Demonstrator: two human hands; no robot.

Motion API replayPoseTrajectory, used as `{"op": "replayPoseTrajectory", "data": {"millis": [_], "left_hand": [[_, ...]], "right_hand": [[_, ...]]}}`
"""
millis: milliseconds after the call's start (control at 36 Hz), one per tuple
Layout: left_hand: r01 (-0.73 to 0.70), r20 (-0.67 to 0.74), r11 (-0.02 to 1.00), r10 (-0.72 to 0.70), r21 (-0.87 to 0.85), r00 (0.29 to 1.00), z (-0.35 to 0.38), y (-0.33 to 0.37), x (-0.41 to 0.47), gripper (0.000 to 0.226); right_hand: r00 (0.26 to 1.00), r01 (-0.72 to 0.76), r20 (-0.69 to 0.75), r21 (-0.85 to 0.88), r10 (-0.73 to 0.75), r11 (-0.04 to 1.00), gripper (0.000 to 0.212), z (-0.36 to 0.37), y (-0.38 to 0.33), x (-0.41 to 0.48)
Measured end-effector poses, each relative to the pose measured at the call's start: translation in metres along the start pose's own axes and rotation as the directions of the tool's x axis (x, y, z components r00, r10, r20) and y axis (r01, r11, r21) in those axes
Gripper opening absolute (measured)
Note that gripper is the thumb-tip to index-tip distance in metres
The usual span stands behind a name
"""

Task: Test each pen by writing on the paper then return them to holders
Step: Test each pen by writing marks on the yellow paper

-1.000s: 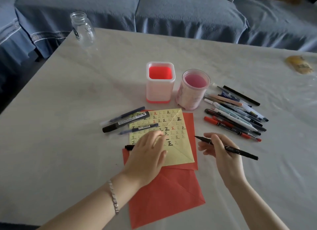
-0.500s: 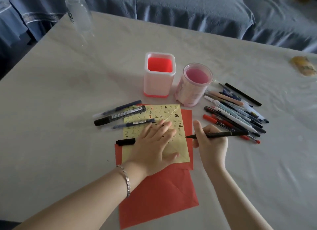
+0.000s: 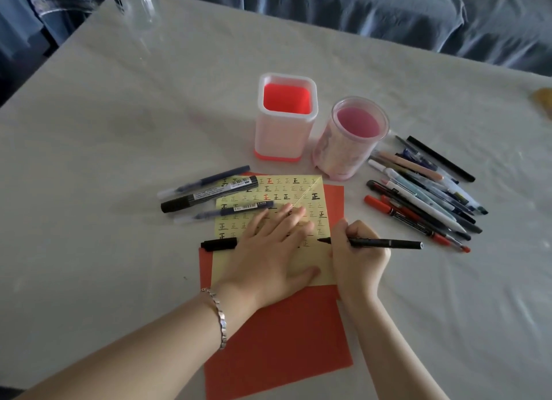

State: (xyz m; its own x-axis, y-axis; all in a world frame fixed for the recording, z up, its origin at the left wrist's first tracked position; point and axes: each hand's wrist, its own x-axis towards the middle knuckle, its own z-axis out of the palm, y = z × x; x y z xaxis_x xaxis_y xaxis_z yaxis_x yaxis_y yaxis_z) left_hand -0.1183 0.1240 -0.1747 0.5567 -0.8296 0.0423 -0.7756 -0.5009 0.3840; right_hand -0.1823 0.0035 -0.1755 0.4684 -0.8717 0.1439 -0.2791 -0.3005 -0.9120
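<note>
Our left hand [image 3: 268, 250], fingers straight, pinned the yellow paper [image 3: 280, 190]; our right hand [image 3: 358, 262] gripped a black pen [image 3: 385, 243], testing it. Next, we judged, its tip needed a blank spot.

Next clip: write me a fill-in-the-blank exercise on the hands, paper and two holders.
1. The left hand lies flat on a square paper sheet coloured ____.
2. The right hand grips a thin black pen, tip pointing to the person's ____.
3. The square white-and-red plastic holder and the round pink transparent holder contain ____ pens.
Missing words: yellow; left; no.
</note>
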Motion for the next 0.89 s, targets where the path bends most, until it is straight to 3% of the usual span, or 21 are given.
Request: {"op": "replayPoseTrajectory", "data": {"millis": [889], "left_hand": [[-0.002,-0.035,1.000,0.002,-0.021,0.999,0.0041,-0.0016,0.0008,0.064]], "right_hand": [[1.000,0.028,-0.008,-0.060,-0.028,0.998,0.039,0.0010,0.0069,0.0037]]}}
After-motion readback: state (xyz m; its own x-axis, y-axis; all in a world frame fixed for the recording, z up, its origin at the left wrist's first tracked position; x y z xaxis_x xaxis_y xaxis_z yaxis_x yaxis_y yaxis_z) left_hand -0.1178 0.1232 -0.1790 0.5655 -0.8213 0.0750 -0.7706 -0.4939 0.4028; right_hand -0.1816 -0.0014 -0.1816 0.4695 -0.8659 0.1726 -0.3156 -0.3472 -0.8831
